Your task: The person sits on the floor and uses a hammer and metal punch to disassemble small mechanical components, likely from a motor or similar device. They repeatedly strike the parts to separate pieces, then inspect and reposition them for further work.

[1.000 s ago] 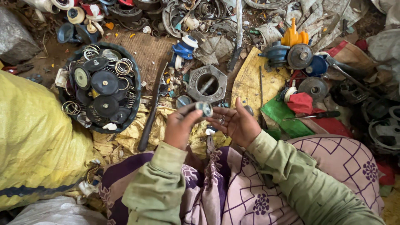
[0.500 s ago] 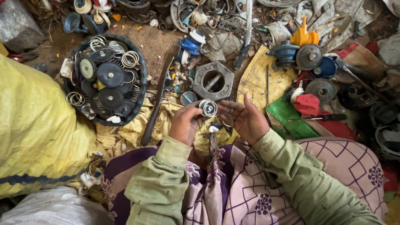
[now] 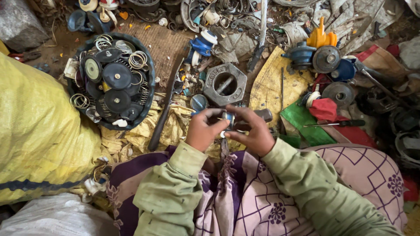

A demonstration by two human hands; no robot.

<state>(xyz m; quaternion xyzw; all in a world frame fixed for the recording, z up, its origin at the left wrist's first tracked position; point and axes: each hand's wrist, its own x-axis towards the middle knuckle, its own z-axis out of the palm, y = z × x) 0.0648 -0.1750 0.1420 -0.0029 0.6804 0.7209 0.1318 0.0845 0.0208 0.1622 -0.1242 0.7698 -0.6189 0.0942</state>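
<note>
**Two hands close on one small part**

One small blue-and-silver part [image 3: 227,119] sits between two hands above the person's lap. The left hand [image 3: 202,131] has its fingers [image 3: 215,114] pinched on the part's left side; the right hand [image 3: 255,133] has its fingers [image 3: 238,111] curled over and clamped on it from the right.

On the ground ahead lie one grey hexagonal metal ring [image 3: 225,83], one long dark bar [image 3: 165,109] and one round basket [image 3: 148,94] holding about six black discs [image 3: 117,75] plus several wire coils. One yellow sack [image 3: 39,131] lies at the left.

Half a second ago the right hand lay open, palm up and apart from the part, which the left hand held alone; now both hands have met on it. The basket and the ring have not moved on the ground.
</note>
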